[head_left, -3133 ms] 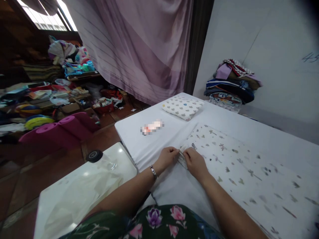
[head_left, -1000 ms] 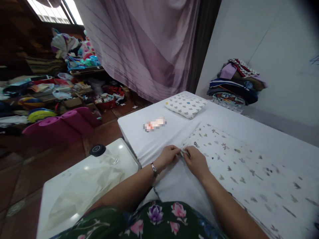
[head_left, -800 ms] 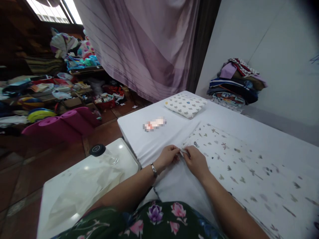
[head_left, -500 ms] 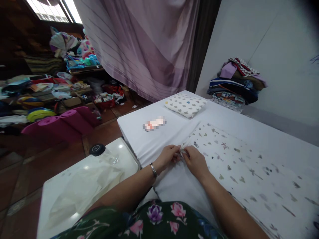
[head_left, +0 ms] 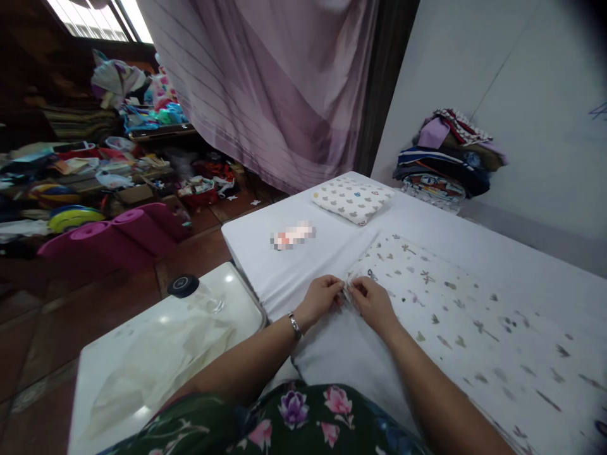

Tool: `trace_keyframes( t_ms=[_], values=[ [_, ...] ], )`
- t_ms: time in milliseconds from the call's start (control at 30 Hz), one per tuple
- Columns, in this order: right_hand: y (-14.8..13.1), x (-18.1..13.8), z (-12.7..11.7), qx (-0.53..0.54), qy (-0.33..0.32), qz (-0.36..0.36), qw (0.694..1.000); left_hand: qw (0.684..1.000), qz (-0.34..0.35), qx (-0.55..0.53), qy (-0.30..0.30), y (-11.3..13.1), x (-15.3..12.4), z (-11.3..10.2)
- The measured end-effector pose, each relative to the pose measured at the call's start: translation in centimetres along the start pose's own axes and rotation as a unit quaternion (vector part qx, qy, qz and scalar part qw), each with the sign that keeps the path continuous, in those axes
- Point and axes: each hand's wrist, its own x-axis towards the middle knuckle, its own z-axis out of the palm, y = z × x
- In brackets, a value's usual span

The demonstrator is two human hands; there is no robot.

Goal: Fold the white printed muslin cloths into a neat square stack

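A white cloth (head_left: 474, 316) printed with small leaves and palm trees lies spread over the white-sheeted bed (head_left: 256, 246). Its near left edge is bunched up between my two hands. My left hand (head_left: 322, 297), with a silver bracelet at the wrist, pinches that gathered edge from the left. Close beside it, my right hand (head_left: 372, 303) pinches the same edge from the right. The fingertips of both hands nearly meet, and the exact spot they hold is partly hidden by fingers.
A folded printed cloth or small pillow (head_left: 353, 199) and a blurred-out item (head_left: 293, 236) lie on the bed. At left stands a white table (head_left: 218, 278) with a dark-lidded clear jar (head_left: 184, 285) and cream cloth (head_left: 156, 360). Stacked clothes (head_left: 446, 158) sit by the wall.
Both hands stay at the cloth's edge with only slight finger movement. The right hand has shifted a little, and the view has moved very slightly.
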Motion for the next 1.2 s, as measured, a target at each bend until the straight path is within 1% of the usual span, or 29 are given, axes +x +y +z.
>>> trace_keyframes(
  t_ms=[100, 200, 300, 400, 533, 667, 767, 833, 900, 1033, 1200],
  values=[
    [-0.27, 0.01, -0.52, 0.017, 0.03, 0.001, 0.999, 1.0, -0.005, -0.008, 0.01, 0.02, -0.06, -0.08],
    [-0.68, -0.2, -0.6, -0.038, 0.047, -0.03, 0.998, 1.0, -0.005, -0.02, 0.012, 0.02, -0.05, -0.07],
    [-0.78, -0.43, -0.15, -0.083, 0.026, -0.046, 0.995, 1.0, 0.003, -0.023, 0.014, 0.13, -0.03, 0.1],
    [-0.5, -0.45, 0.24, -0.095, 0.013, -0.05, 0.994, 0.999, 0.012, -0.025, 0.016, 0.38, -0.1, 0.26],
    [-0.1, -0.23, 0.16, -0.059, 0.011, -0.031, 0.998, 1.0, 0.02, -0.02, 0.003, 0.57, -0.24, 0.14],
    [0.06, 0.01, -0.23, -0.013, 0.001, -0.022, 1.0, 1.0, 0.003, -0.019, -0.001, 0.17, -0.12, -0.15],
    [0.03, 0.06, -0.53, 0.002, 0.024, -0.017, 1.0, 1.0, -0.011, -0.012, 0.009, -0.1, 0.03, -0.19],
    [-0.1, -0.01, -0.61, -0.009, 0.041, -0.022, 0.999, 1.0, -0.015, -0.013, 0.013, -0.03, 0.05, -0.07],
    [-0.27, -0.12, -0.57, -0.026, 0.042, -0.033, 0.998, 1.0, -0.007, -0.02, 0.009, 0.19, 0.02, 0.12],
    [-0.39, -0.3, -0.37, -0.049, 0.015, -0.045, 0.998, 1.0, 0.022, -0.016, 0.01, 0.63, -0.05, 0.49],
    [-0.05, -0.24, -0.43, -0.083, -0.003, -0.042, 0.996, 0.999, 0.032, 0.01, 0.014, 0.62, 0.1, 0.5]
  ],
)
